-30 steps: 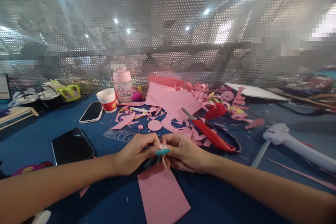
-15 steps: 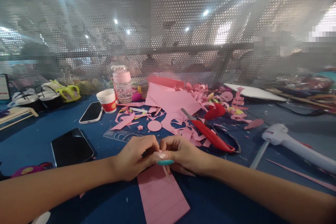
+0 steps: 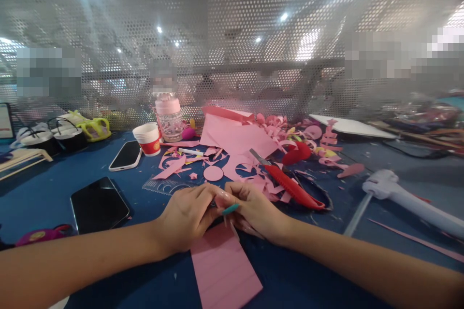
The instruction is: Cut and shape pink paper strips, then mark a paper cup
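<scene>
My left hand (image 3: 190, 212) and my right hand (image 3: 255, 212) meet at the middle, both closed with thumbs and fingertips pinched together. Between them is a narrow pink paper strip (image 3: 226, 221), mostly hidden by the fingers; a thin end hangs below. A slim teal piece (image 3: 230, 209) shows at the fingertips, and I cannot tell whether it is a fingernail or a separate object. Just below the hands, a pink paper sheet (image 3: 226, 270) with faint slanting lines lies on the blue table.
Pink scraps, a paper circle (image 3: 213, 173) and a clear stencil ruler (image 3: 163, 187) lie beyond my hands. Red-handled scissors (image 3: 293, 188) are to the right, near a white glue gun (image 3: 409, 198). Two phones (image 3: 99, 205) (image 3: 125, 155), paper cups (image 3: 148, 140) and a bottle (image 3: 169, 118) stand left.
Both hands have shifted slightly, with the fingertips turning around the strip. The teal piece has moved up and now tilts. The pink sheet stays in place.
</scene>
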`<state>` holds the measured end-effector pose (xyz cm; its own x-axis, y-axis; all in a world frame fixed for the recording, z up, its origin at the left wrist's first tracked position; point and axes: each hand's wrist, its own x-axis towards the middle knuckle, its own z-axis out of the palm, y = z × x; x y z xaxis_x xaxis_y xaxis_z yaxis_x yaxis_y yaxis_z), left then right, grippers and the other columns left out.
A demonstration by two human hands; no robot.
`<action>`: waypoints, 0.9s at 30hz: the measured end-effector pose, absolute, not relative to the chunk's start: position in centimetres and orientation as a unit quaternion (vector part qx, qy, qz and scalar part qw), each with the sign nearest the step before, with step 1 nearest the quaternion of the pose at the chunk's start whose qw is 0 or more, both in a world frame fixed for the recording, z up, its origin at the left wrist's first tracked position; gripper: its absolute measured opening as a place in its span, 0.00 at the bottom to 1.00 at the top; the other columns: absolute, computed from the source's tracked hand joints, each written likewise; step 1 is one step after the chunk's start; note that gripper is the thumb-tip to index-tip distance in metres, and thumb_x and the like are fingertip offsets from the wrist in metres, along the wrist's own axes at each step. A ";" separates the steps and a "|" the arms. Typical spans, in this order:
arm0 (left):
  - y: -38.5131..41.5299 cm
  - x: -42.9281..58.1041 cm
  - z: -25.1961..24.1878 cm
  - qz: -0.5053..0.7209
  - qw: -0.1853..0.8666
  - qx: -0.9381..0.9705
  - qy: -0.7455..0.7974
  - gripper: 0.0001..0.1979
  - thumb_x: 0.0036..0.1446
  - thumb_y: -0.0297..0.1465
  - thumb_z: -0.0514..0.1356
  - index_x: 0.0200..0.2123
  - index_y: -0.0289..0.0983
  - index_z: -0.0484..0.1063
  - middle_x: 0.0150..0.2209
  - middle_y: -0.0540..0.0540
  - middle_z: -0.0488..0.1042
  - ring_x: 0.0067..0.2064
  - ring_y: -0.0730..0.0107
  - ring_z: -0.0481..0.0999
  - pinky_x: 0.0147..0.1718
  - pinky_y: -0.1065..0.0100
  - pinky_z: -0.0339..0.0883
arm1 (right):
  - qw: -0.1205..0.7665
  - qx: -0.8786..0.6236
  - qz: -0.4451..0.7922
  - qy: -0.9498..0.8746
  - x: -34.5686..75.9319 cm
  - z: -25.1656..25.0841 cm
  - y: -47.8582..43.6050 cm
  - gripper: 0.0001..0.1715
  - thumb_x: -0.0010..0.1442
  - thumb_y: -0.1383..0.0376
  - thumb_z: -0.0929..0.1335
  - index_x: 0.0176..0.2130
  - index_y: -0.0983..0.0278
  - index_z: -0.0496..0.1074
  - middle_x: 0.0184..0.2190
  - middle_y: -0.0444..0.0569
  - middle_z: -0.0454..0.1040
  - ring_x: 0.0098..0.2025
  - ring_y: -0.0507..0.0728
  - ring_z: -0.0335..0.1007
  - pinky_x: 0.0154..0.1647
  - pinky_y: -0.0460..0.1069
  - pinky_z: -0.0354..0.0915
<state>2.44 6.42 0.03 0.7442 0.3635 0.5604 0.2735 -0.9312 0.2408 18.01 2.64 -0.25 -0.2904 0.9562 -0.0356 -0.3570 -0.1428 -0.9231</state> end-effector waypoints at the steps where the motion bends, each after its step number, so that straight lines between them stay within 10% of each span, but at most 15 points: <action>1: 6.4 2.4 0.0 0.309 0.060 0.932 0.180 0.08 0.61 0.29 0.47 0.36 0.35 0.65 0.31 0.45 0.73 0.31 0.67 0.73 0.29 0.66 0.67 | 0.482 -0.357 0.665 -0.445 18.1 -0.2 2.6 0.25 0.41 0.51 0.72 0.19 0.65 0.59 0.07 0.34 0.60 0.06 0.41 0.47 0.05 0.37 0.41; 27: 7.2 2.5 -0.4 0.300 0.158 0.935 0.109 0.05 0.59 0.27 0.50 0.36 0.37 0.65 0.26 0.50 0.71 0.27 0.73 0.70 0.27 0.73 0.63 | 0.461 -0.385 0.604 -0.524 18.6 0.4 2.0 0.22 0.44 0.52 0.71 0.21 0.65 0.60 0.10 0.33 0.60 0.07 0.42 0.46 0.05 0.38 0.43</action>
